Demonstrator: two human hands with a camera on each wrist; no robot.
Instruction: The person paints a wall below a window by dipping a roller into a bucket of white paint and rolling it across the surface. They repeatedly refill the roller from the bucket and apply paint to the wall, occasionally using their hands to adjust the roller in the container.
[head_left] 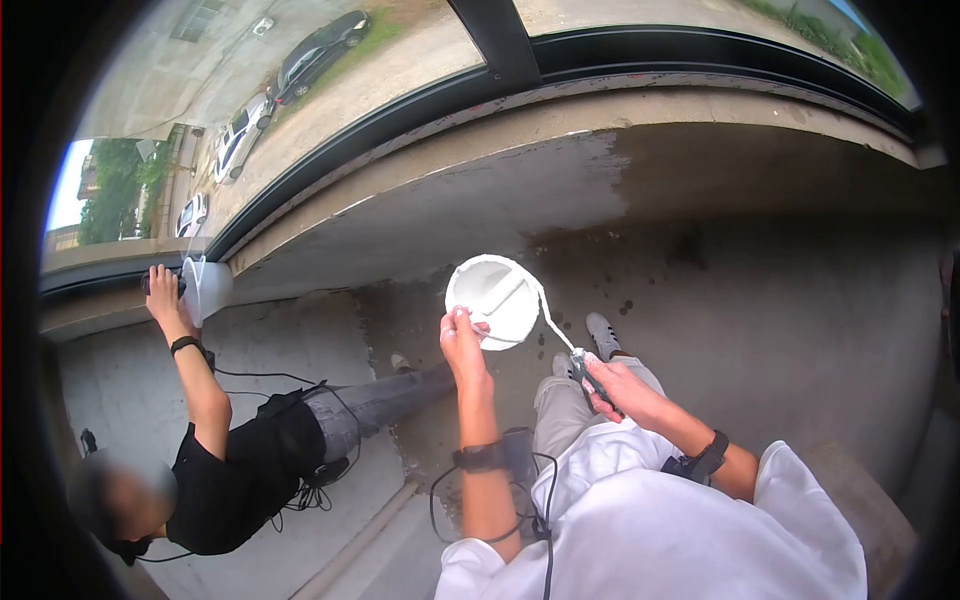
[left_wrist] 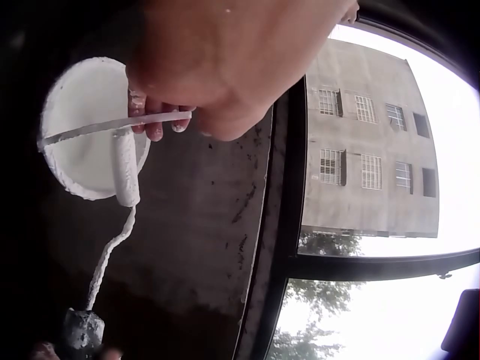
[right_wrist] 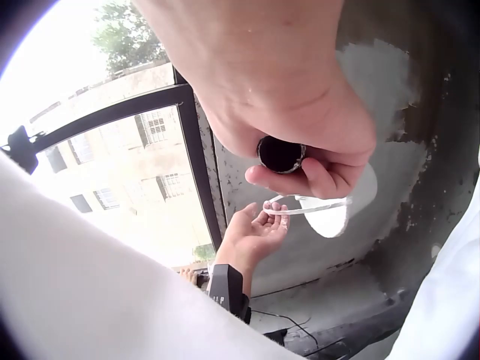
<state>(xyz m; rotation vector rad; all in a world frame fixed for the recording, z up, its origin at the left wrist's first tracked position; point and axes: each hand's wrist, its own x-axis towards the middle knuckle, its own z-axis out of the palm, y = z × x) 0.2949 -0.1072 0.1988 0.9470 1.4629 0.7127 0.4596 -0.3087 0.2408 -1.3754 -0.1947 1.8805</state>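
Observation:
A white bucket of white paint hangs from my left hand, whose fingers hook round its strap handle at the rim. My right hand grips the dark handle of a paint roller; in the right wrist view its hollow end shows between thumb and fingers. The roller's paint-coated rod leads to the white roller sleeve, which lies inside the bucket against its rim. The low wall behind is partly coated, with a darker bare stretch at the right.
At the left, another person in a black shirt holds a second white bucket near the window frame. Cables hang by that person. Spots mark the floor to the right of my feet.

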